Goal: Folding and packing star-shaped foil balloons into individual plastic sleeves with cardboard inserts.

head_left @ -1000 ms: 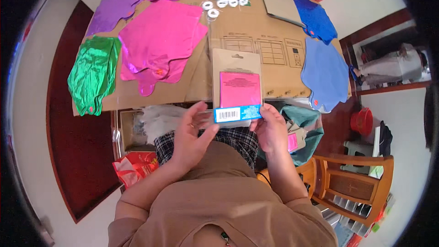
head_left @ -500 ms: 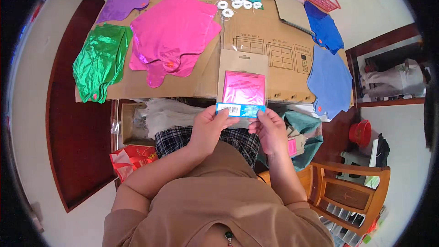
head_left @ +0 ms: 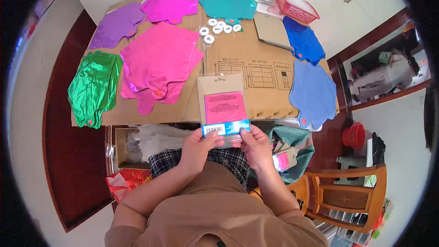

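Observation:
Both hands hold up a packaged pink foil balloon [head_left: 225, 106], a flat clear sleeve with a tan backing card and a blue barcode strip. My left hand [head_left: 197, 148] pinches its lower left corner, thumb on the strip. At the lower right corner, my right hand [head_left: 256, 146] grips it with the thumb on top. Just beyond the pack's upper left lies a stack of flat pink foil balloons [head_left: 160, 59]. Similar packs [head_left: 284, 159] stick out of a teal cloth-lined holder beside my right wrist.
A cardboard sheet covers the table [head_left: 256, 105]. Around its edges lie green [head_left: 93, 89], purple [head_left: 116, 25], magenta [head_left: 171, 5], teal [head_left: 227, 4], blue [head_left: 304, 41] and slate-blue [head_left: 313, 91] foil balloons. White ribbon rolls [head_left: 218, 29], a red basket [head_left: 297, 8] and a wooden chair [head_left: 345, 196] are also around.
The view has tilted up, so the table sits lower in the picture. Both hands still hold the pack, and its shine has shifted.

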{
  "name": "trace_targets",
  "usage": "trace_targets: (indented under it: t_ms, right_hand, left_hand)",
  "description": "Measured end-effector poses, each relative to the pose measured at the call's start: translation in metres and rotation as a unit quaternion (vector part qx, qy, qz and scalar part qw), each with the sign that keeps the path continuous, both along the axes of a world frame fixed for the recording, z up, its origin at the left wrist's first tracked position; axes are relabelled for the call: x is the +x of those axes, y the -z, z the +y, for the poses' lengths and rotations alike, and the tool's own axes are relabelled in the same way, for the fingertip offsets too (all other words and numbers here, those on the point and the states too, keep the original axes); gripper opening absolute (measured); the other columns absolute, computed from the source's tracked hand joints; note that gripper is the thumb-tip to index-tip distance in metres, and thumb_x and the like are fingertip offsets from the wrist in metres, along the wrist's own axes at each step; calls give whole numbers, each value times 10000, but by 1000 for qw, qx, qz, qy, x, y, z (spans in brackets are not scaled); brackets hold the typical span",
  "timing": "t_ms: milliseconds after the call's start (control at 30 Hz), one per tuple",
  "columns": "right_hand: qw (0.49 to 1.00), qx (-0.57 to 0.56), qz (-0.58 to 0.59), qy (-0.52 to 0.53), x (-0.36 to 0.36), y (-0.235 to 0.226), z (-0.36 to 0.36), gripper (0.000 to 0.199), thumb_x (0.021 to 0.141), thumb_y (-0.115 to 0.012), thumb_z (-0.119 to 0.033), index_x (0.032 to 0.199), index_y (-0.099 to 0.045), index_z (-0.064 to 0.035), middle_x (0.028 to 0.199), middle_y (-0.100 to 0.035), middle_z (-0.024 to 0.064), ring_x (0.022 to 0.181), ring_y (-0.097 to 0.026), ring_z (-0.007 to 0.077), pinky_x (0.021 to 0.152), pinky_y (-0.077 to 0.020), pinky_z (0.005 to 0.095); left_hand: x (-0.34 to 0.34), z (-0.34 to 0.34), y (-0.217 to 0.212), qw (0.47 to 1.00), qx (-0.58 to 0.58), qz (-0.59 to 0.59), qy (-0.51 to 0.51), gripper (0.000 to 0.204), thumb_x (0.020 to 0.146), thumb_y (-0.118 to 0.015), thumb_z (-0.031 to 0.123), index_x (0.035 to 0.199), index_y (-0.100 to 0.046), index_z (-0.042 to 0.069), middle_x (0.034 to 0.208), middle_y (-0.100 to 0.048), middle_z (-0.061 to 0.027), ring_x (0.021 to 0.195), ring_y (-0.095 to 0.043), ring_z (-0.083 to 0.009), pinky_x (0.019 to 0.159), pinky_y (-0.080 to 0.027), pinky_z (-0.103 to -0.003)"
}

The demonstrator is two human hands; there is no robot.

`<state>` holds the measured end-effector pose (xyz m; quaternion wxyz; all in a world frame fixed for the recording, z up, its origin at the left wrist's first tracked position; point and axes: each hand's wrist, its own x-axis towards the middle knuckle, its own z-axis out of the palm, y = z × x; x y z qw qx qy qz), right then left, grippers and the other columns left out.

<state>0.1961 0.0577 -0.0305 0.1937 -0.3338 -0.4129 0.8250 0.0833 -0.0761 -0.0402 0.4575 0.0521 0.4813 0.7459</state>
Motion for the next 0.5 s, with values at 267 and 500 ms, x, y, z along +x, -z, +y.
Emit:
trace_targets:
  t_ms: [267, 500]
  right_hand:
    - [998, -59, 32, -20, 7, 13, 3, 154, 948, -561, -124, 1046, -612, -16, 956, -683, 94, 811, -664, 171, 729, -562, 310]
    - [989, -121, 75, 42, -2, 14, -7, 145, 926, -590, -99, 1051, -610, -30, 974, -677, 78, 834, -660, 161, 747, -557, 306]
  left_hand:
    - [0, -1, -3, 999, -13, 23, 44, 220, 911, -604, 77, 1112, -614, -12, 1022, -661, -81, 869, -626, -124, 814, -539, -288]
    - [-10, -8, -13, 983, -96, 4, 155, 278, 942, -585, 244, 1064, -634, 0, 936, -672, -76, 813, -637, -136, 767, -532, -289]
